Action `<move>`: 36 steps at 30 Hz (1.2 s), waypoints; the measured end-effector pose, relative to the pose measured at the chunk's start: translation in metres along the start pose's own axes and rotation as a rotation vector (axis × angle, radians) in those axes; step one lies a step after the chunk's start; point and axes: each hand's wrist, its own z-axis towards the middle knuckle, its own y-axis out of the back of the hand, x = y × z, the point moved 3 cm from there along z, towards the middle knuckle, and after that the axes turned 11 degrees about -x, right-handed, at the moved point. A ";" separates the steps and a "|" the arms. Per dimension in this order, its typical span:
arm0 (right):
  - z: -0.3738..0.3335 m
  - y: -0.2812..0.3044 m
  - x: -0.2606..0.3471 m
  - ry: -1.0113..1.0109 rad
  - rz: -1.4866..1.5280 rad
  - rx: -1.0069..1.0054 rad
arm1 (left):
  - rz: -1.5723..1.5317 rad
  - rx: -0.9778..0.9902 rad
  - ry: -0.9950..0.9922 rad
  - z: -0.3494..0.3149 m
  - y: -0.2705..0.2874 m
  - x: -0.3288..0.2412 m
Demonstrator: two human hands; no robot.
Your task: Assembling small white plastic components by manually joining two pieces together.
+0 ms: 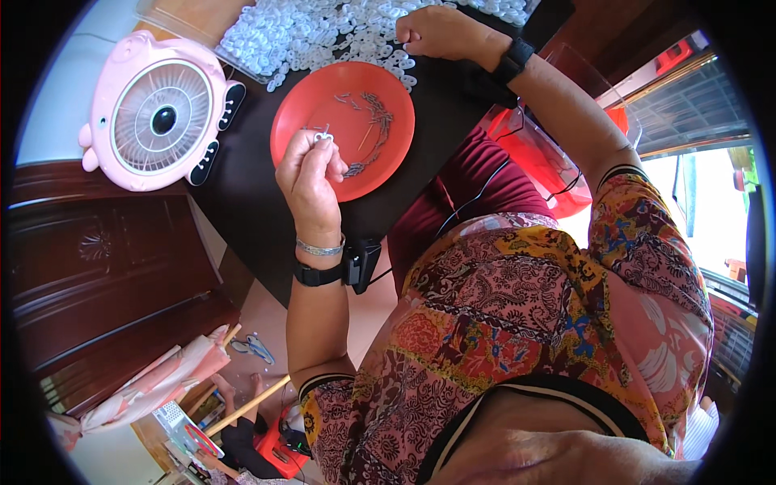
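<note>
Over the near-left part of a red plate point(289, 105), my left hand point(311, 178) pinches a small white plastic piece point(323, 137) between thumb and fingertips. A thin grey metal pin point(326, 128) shows at that piece; whether it passes through is too small to tell. Several similar grey metal pins point(378, 121) lie in a curved band on the plate. My right hand point(444, 34) is closed, its fingers curled at the right edge of a spread of white plastic pieces point(299, 40). What its fingers hold, if anything, is hidden.
A pink animal-shaped fan point(164, 121) stands left of the plate on the dark table point(242, 194). Black cables run from my wristbands. A red tub point(566, 190) is beside my lap at the right. Another person point(242, 440) sits low at the lower left.
</note>
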 end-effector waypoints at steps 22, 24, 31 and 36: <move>-0.029 0.026 0.071 -0.358 1.145 0.032 | -0.044 0.085 -0.012 -0.004 0.000 -0.004; -0.031 0.024 0.091 -0.403 1.276 0.061 | -0.071 0.128 -0.022 -0.006 -0.004 -0.008; -0.037 0.023 0.127 -0.410 1.418 0.082 | -0.137 0.127 -0.010 -0.005 -0.007 -0.010; -0.041 0.018 0.131 -0.392 1.462 0.062 | -0.201 0.142 0.010 -0.003 -0.002 -0.006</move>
